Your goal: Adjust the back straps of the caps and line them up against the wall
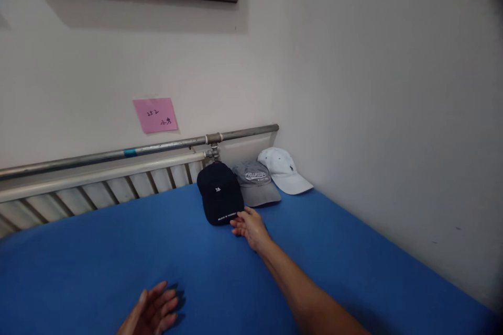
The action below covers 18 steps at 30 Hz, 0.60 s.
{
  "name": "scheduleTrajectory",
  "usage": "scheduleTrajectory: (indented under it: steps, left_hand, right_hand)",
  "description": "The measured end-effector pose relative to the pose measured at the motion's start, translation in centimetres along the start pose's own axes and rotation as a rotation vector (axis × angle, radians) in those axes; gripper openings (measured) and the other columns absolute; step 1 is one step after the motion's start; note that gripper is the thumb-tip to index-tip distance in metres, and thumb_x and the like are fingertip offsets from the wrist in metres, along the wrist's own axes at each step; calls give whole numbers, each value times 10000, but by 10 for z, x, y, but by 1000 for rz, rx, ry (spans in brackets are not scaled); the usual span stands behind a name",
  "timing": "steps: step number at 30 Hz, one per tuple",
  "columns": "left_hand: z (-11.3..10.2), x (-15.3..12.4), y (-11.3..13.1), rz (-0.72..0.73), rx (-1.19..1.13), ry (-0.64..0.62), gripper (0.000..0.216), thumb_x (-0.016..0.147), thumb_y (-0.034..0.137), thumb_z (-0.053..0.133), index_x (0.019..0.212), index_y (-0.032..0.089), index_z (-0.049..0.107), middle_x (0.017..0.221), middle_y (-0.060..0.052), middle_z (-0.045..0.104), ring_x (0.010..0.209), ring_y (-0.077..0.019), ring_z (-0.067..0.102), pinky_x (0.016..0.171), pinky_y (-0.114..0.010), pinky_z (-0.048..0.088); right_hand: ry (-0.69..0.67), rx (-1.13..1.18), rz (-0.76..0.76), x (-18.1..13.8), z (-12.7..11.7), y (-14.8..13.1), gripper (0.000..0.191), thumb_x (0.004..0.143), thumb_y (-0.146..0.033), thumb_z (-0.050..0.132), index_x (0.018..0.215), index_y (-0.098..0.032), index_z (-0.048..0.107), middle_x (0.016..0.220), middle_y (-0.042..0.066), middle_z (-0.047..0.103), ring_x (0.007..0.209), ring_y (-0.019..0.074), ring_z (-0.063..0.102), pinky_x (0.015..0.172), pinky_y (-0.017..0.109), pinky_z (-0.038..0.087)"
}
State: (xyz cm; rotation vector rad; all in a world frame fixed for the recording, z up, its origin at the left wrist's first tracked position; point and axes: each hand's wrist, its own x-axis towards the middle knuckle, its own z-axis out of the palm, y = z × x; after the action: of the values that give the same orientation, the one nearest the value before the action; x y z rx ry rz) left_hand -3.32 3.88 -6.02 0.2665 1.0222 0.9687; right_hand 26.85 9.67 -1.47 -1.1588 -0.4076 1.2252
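Two hands over the blue bed [98, 267]: left hand [151, 314] flat, fingers spread, empty; right hand [249, 226] loosely open, fingertips touching the navy cap [220, 193] brim. Beyond, grey cap [255, 183] just beside, white cap [283, 170]. Risk: dragging navy cap could disturb its neighbour.

Navy cap [219, 193] w/ small white logo, flat on blue bedsheet [118, 251], brim fwd.
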Motion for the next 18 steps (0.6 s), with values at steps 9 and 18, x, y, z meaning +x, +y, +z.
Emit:
scheduleTrajectory:
  steps: [9, 18]
  left_hand:
    - [28, -34, -8, 233, 148, -11, 355, 704, 370, 733, 927, 97, 695, 887, -143, 743, 805, -269, 702, 678, -363, 576]
    - [43, -65, -19, 481, 151, 51, 370, 601, 272, 821, 883, 94, 659, 761, -97, 721, 637, -184, 673, 544, -263, 548]
  right_hand:
    - [-138, -444, -139, -64, -15, 20, 295, 747, -75, 530, 1004, -203, 600, 567, -70, 540, 400, 85, 470, 403, 199, 352]
    - [-651, -1059, -725, -122, -16, 46, 203, 813, -117, 472, 869, -210, 644, 860, 31, 685, 801, 159, 634, 763, 275, 472]
